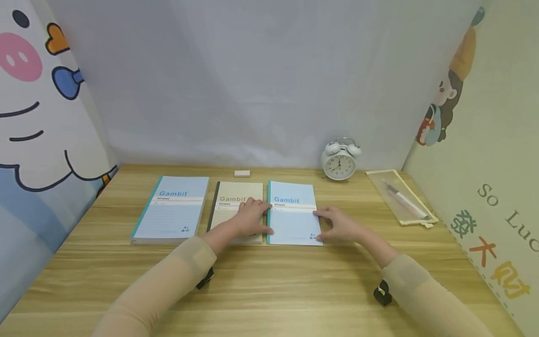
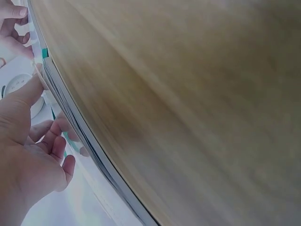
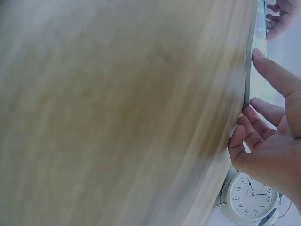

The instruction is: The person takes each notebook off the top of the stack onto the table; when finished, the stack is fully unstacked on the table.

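Note:
A light-blue notebook (image 1: 292,222) with a green spine and the word Gambit lies flat on the wooden table, between both hands. My left hand (image 1: 251,217) reaches across a beige notebook (image 1: 223,191) with a dark spine; its thumb and forefinger touch the blue notebook's left edge. At the right edge, the thumb and fingers of my right hand (image 1: 340,225) touch the same notebook. In the right wrist view, the right hand (image 3: 275,136) has its thumb and forefinger spread along that edge. Another light-blue notebook (image 1: 172,215), looking thicker, lies at the left.
A white eraser (image 1: 242,173) lies behind the beige notebook. Toward the back right stands a white twin-bell alarm clock (image 1: 339,164). A translucent pouch (image 1: 396,194) with pens inside lies by the right wall. A pale curtain (image 1: 252,93) hangs behind the table (image 1: 269,295).

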`<state>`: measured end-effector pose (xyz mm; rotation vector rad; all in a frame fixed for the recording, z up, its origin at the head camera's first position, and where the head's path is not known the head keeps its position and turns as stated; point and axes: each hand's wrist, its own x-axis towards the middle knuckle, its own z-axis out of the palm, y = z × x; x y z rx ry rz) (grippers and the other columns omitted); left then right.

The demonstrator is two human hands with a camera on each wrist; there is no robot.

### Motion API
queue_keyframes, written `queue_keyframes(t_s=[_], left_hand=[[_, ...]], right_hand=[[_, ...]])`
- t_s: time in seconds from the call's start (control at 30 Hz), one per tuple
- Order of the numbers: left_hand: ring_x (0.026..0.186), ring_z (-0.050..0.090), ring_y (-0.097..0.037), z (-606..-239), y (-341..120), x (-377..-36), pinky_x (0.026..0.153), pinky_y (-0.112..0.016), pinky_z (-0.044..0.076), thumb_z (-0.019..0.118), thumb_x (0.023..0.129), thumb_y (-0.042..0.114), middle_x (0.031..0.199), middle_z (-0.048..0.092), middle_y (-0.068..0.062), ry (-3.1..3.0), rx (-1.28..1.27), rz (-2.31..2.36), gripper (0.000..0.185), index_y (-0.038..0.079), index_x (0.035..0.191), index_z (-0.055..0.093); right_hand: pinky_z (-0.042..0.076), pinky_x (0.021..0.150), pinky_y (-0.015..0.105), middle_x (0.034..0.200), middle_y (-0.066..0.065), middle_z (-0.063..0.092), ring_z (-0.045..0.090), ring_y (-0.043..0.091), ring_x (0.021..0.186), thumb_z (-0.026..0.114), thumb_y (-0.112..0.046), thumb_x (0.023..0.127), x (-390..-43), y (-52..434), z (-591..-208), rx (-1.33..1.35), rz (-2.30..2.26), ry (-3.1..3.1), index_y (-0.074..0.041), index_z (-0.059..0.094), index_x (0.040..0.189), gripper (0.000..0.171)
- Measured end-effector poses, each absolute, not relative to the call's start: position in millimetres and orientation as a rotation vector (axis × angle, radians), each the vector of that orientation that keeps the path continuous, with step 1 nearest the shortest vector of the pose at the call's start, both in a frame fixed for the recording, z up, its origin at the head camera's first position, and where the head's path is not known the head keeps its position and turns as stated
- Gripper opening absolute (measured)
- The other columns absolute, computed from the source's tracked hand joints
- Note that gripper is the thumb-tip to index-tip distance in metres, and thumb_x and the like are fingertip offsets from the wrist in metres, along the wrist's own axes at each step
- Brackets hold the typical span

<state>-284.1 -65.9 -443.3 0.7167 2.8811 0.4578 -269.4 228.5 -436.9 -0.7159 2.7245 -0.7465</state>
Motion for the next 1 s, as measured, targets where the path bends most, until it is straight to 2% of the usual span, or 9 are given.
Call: queue_keyframes(t_s=[0.17,0.43,0.67,0.77,1.0], left_hand=[[0.116,0.040,-0.030,-444.2,-66.5,-282.1,0.095,-0.047,0.034,0.074,0.074,0.052,0.126,0.053,-0.012,2.881,0.723,0.449,0.081,0.008,0.138,0.048],[0.107,0.042,-0.023,-439.5,-65.0,-275.6,0.091,-0.041,0.036,0.078,0.072,0.047,0.117,0.057,-0.005,2.928,0.801,0.551,0.076,0.010,0.134,0.053],[0.108,0.044,-0.025,-422.5,-72.3,-266.0,0.094,-0.051,0.035,0.079,0.073,0.042,0.110,0.061,-0.003,2.883,0.848,0.688,0.070,0.010,0.131,0.056],[0.108,0.043,-0.025,-414.8,-81.0,-263.8,0.094,-0.053,0.034,0.079,0.075,0.041,0.110,0.061,-0.003,2.878,0.854,0.725,0.068,0.010,0.131,0.056],[0.107,0.044,-0.025,-397.7,-110.5,-258.0,0.091,-0.051,0.035,0.077,0.077,0.039,0.110,0.062,-0.006,2.889,0.883,0.738,0.067,0.011,0.133,0.055]], right_hand=[[0.030,0.106,0.055,0.137,0.028,0.038,0.039,0.045,0.125,0.080,-0.027,0.075,-268.5,226.8,-438.2,-0.712,-0.738,2.719,0.002,0.044,0.138,0.078],[0.035,0.103,0.054,0.135,0.028,0.041,0.044,0.042,0.121,0.078,-0.029,0.076,-267.8,226.7,-431.8,-0.741,-0.723,2.722,0.003,0.044,0.138,0.078],[0.046,0.089,0.048,0.133,0.024,0.045,0.050,0.036,0.109,0.077,-0.030,0.077,-266.9,223.7,-414.1,-0.764,-0.764,2.722,-0.001,0.045,0.138,0.075],[0.046,0.085,0.047,0.132,0.021,0.047,0.050,0.035,0.107,0.077,-0.029,0.079,-265.6,218.7,-402.8,-0.763,-0.801,2.725,-0.004,0.046,0.138,0.072],[0.044,0.087,0.050,0.133,0.019,0.046,0.049,0.036,0.109,0.073,-0.033,0.082,-261.2,202.2,-381.8,-0.820,-0.849,2.726,-0.008,0.043,0.141,0.071]])
